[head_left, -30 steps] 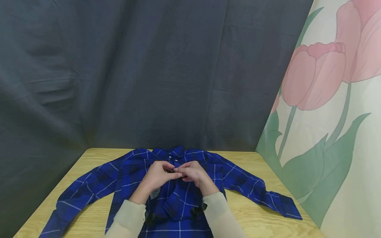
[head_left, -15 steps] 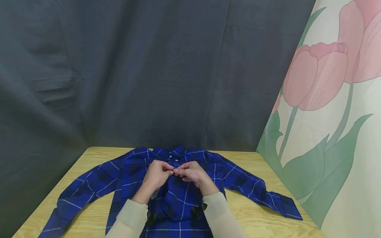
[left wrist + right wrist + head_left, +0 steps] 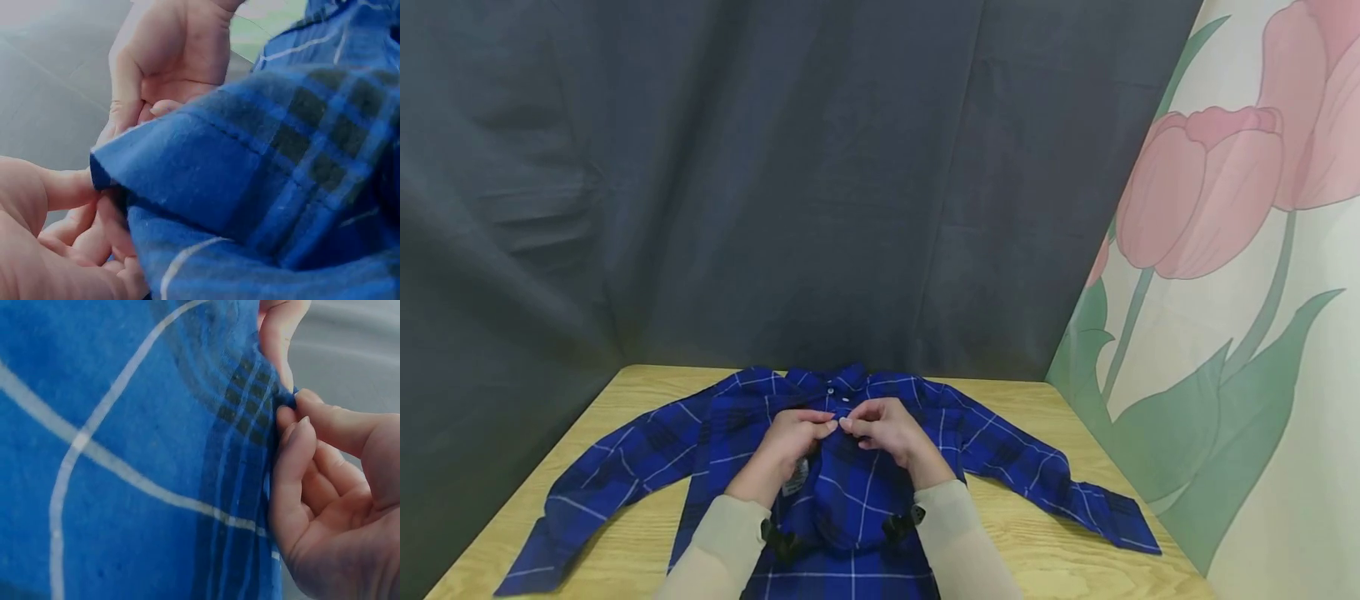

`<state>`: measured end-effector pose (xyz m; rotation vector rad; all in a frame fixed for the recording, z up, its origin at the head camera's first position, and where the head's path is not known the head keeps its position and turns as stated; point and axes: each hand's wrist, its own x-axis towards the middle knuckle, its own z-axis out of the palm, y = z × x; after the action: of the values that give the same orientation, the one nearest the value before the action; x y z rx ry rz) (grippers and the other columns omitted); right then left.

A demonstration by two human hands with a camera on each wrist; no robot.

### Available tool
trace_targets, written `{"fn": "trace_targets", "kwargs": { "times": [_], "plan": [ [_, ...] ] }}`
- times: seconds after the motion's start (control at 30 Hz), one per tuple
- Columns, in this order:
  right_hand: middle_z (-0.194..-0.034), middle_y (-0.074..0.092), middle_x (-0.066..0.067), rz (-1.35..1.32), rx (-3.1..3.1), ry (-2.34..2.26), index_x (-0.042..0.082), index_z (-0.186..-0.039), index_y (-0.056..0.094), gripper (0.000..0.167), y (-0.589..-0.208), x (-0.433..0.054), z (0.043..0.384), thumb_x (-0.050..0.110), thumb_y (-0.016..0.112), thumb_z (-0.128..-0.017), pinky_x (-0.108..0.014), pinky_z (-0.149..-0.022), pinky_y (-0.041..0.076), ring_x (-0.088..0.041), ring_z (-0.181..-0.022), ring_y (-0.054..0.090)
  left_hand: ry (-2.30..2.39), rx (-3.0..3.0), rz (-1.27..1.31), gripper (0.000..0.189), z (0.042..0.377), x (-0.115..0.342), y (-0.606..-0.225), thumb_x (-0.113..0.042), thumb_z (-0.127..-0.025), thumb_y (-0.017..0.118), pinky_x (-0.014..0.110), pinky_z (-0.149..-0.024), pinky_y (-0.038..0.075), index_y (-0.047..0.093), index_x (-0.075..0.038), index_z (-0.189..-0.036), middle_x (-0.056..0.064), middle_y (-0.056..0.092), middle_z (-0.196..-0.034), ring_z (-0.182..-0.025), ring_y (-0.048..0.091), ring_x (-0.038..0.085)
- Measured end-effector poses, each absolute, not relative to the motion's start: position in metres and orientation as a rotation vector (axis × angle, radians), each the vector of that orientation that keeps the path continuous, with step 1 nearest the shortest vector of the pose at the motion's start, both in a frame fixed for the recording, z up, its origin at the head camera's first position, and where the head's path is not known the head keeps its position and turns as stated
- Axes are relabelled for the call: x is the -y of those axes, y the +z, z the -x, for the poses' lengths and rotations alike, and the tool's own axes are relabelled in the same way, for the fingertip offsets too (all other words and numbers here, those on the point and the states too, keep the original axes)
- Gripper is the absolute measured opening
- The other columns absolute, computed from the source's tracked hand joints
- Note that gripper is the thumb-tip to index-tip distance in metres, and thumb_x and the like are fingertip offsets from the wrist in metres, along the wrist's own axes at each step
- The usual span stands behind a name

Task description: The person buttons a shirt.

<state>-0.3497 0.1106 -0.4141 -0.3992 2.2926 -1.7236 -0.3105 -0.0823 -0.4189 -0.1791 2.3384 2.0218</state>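
A blue plaid long-sleeved shirt (image 3: 853,492) lies spread front up, its collar (image 3: 850,377) toward the far edge. My left hand (image 3: 793,439) pinches the edge of the shirt's front between thumb and fingers, just below the collar. Right beside it, my right hand (image 3: 889,432) pinches the same part of the front, and the two sets of fingertips nearly meet. In the right wrist view a small fold of cloth (image 3: 286,399) sticks up at the right thumb tip. Two small pale buttons (image 3: 846,400) show above the hands. Fingers hide whatever lies within the pinch.
The shirt covers much of a light wooden table (image 3: 1037,542), with its sleeves (image 3: 621,454) reaching out to both sides. A printed label (image 3: 796,478) shows inside the front opening. A dark grey curtain (image 3: 820,183) hangs behind, and a tulip-painted wall (image 3: 1217,217) rises at the right.
The left thumb has drawn back from the right fingers, and the left hand has tilted lower and flatter. The right hand has stayed nearly in place, its fingers shifting slightly. The label shows more fully again.
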Motion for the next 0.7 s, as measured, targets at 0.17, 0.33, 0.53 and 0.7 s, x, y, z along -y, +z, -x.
{"fn": "trace_targets", "kwargs": {
  "times": [0.17,0.33,0.53,0.7],
  "plan": [
    [-0.09,0.075,0.004,0.438,-2.319,-1.708,0.001,-0.104,0.081,0.02,-0.416,-0.112,0.352,0.021,0.079,-0.101,-0.029,-0.078,0.064,-0.013,-0.085,0.065,2.046,-2.243,0.176,0.031,0.313,0.086,-0.42,-0.018,-0.101,0.075,0.032,-0.089,0.061,0.078,0.003,-0.124,0.014,0.08,-0.118,-0.092,0.073,0.013],
    [-0.094,0.077,-0.002,0.485,-2.441,-1.639,0.002,-0.104,0.082,0.021,-0.414,-0.112,0.35,0.023,0.081,-0.099,-0.029,-0.075,0.061,-0.014,-0.084,0.064,1.807,-2.416,0.07,0.027,0.31,0.089,-0.416,-0.024,-0.101,0.075,0.036,-0.088,0.06,0.08,-0.001,-0.114,0.009,0.079,-0.109,-0.093,0.073,0.018],
    [-0.105,0.078,-0.009,0.496,-2.535,-1.418,0.006,-0.112,0.081,0.022,-0.399,-0.133,0.346,0.025,0.075,-0.103,-0.035,-0.079,0.065,-0.019,-0.091,0.068,1.53,-2.579,-0.123,0.032,0.303,0.114,-0.402,-0.029,-0.102,0.073,0.042,-0.089,0.057,0.08,-0.001,-0.116,0.012,0.081,-0.111,-0.095,0.074,0.022],
    [-0.09,0.072,-0.002,0.309,-2.7,-1.233,0.01,-0.096,0.077,0.022,-0.375,-0.185,0.335,0.03,0.073,-0.104,-0.033,-0.075,0.061,-0.017,-0.083,0.066,1.214,-2.798,-0.072,0.037,0.291,0.173,-0.377,-0.039,-0.103,0.073,0.041,-0.083,0.055,0.077,-0.003,-0.097,0.008,0.075,-0.091,-0.086,0.066,0.021]
  ]
}}
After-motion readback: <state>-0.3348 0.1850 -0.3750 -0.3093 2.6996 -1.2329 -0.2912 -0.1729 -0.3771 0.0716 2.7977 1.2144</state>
